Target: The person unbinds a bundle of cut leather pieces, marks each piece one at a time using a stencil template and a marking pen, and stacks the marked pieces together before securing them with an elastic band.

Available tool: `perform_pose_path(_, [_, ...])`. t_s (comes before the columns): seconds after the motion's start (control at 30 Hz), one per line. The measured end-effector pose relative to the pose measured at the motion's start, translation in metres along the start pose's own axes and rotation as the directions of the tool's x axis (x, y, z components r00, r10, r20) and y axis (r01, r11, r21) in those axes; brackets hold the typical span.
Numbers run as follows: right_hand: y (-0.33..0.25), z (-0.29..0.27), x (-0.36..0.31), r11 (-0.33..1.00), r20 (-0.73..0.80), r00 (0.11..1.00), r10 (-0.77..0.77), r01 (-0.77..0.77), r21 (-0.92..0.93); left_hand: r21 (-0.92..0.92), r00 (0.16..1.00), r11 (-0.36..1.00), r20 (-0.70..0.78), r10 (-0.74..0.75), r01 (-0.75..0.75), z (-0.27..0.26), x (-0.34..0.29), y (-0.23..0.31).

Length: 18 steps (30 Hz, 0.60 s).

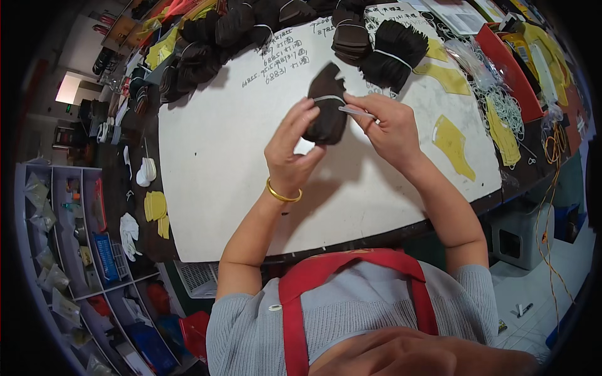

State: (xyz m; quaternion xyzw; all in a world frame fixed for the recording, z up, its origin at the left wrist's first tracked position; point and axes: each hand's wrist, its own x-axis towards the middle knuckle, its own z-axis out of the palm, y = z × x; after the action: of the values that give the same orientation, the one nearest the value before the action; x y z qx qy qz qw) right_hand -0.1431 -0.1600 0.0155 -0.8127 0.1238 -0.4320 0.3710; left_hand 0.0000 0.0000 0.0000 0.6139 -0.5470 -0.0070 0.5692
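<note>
My left hand (290, 149) grips a stack of dark brown cut pieces (327, 123) by its left side and lower end, holding it up over the white board. A thin pale band (328, 98) runs across the upper part of the stack. At the stack's right edge, my right hand (390, 128) pinches this band between thumb and fingers. A pale strip (356, 113) sticks out along the right fingers; I cannot tell whether it is a loop of the band. The board (219, 188) carries handwriting at its far side.
Banded dark bundles (235, 25) line the far edge, with a fanned-out bundle (394, 55) at far right. Yellow templates (453, 147) lie on the right. Beyond them are tangled pale bands (505, 113) and a red box (511, 72). A compartmented shelf (88, 294) stands at left.
</note>
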Motion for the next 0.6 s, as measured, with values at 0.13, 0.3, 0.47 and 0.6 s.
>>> perform_pose_path(0.13, [-0.013,-0.003,-0.035,0.988,0.128,0.991,-0.046,0.064,-0.142,0.204,0.982,0.965,0.127,0.140,-0.164,-0.008,-0.040,0.022])
perform_pose_path(0.3, [-0.040,0.006,-0.066,0.993,0.070,0.995,0.066,-0.073,0.095,-0.353,0.961,0.896,0.160,-0.225,0.269,-0.019,-0.086,0.053])
perform_pose_path(0.47, [-0.060,0.016,-0.086,0.972,0.056,0.972,-0.229,0.226,0.059,-0.706,0.533,-0.131,0.630,-0.565,0.696,-0.042,-0.092,0.054])
perform_pose_path(0.6, [-0.065,0.016,-0.081,0.922,0.106,0.940,-0.326,0.340,-0.185,-0.592,0.483,-0.009,0.667,-0.568,0.806,-0.046,-0.093,0.060])
